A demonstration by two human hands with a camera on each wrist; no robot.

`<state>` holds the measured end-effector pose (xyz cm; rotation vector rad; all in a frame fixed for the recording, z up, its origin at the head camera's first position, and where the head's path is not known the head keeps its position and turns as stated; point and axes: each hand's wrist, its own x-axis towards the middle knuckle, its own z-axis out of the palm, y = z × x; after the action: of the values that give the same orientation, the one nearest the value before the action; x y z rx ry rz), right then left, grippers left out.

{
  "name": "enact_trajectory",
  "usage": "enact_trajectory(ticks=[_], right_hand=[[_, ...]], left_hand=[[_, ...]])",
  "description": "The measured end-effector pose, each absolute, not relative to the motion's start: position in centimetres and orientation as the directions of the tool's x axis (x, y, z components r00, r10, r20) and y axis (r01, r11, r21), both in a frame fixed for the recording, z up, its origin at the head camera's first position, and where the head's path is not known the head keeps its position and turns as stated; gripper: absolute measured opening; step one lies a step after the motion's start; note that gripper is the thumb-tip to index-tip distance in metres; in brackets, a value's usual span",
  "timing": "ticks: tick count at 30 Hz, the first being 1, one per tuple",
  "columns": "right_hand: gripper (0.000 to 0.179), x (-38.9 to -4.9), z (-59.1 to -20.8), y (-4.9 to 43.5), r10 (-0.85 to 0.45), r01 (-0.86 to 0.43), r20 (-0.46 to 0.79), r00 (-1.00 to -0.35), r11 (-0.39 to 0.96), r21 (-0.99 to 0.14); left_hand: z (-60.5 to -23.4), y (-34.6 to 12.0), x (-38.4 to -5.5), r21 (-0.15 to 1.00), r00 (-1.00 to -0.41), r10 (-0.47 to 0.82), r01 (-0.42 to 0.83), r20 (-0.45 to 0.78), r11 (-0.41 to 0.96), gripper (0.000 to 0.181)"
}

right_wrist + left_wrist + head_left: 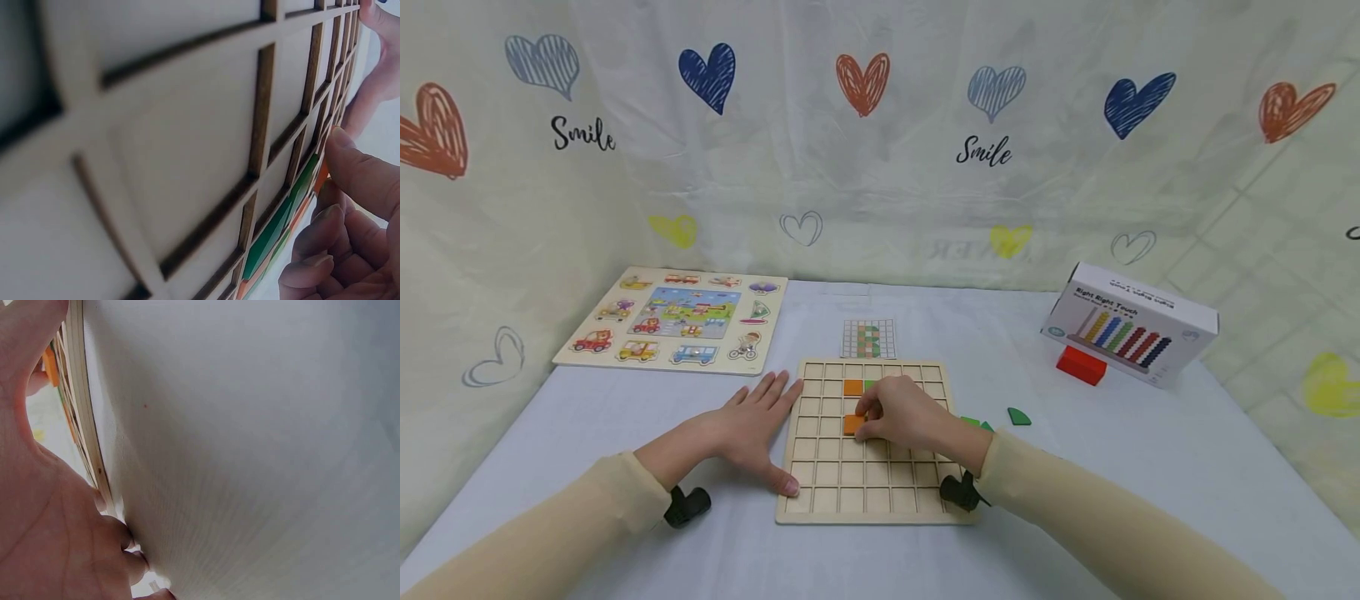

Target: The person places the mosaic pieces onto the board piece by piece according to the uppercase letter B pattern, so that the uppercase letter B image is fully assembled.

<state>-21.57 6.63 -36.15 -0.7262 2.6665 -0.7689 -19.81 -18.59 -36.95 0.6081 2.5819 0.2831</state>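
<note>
A wooden grid board lies on the table, its square cells framed by raised ribs. My right hand is over its upper middle, pinching an orange square tile between thumb and fingers, close over a cell. Farther up sits another orange tile with a green piece beside it, partly hidden by the right hand. Green pieces also show along the board in the right wrist view. My left hand lies spread along the board's left edge, thumb and fingertips touching it.
A pattern card lies behind the board. Loose green pieces and a green quarter-circle are to the right. A picture puzzle board lies back left; a red block and a tilted box stand back right.
</note>
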Motion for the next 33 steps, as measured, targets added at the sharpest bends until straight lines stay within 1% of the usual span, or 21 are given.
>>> enact_trajectory(ticks=[6,15,20,24,29,33], right_hand=[[0.018,-21.5,-36.2,6.5,-0.546,-0.406,-0.113,-0.830,0.731,-0.548],[0.020,-21.5,-36.5,6.4,-0.563,-0.438,-0.103,-0.820,0.734,-0.519],[0.020,-21.6,-36.5,6.3,-0.568,-0.446,-0.101,-0.817,0.732,-0.515],[0.017,-21.5,-36.5,6.3,-0.574,-0.456,-0.092,-0.814,0.729,-0.510],[0.017,-21.6,-36.3,6.3,-0.570,-0.449,-0.101,-0.815,0.733,-0.511],[0.020,-22.0,-35.8,7.0,-0.551,-0.414,-0.113,-0.827,0.733,-0.540]], left_hand=[[-37.0,-18.5,-19.7,0.304,-0.799,0.461,0.362,-0.386,0.881,0.143],[-37.9,-19.0,-20.2,0.307,-0.797,0.468,0.368,-0.382,0.878,0.151],[-37.4,-18.7,-20.0,0.302,-0.800,0.458,0.359,-0.388,0.883,0.146],[-37.0,-18.4,-19.7,0.288,-0.804,0.448,0.355,-0.390,0.889,0.143],[-37.1,-18.6,-19.9,0.287,-0.799,0.450,0.357,-0.398,0.889,0.146],[-37.1,-18.6,-20.0,0.293,-0.795,0.456,0.361,-0.401,0.886,0.147]])
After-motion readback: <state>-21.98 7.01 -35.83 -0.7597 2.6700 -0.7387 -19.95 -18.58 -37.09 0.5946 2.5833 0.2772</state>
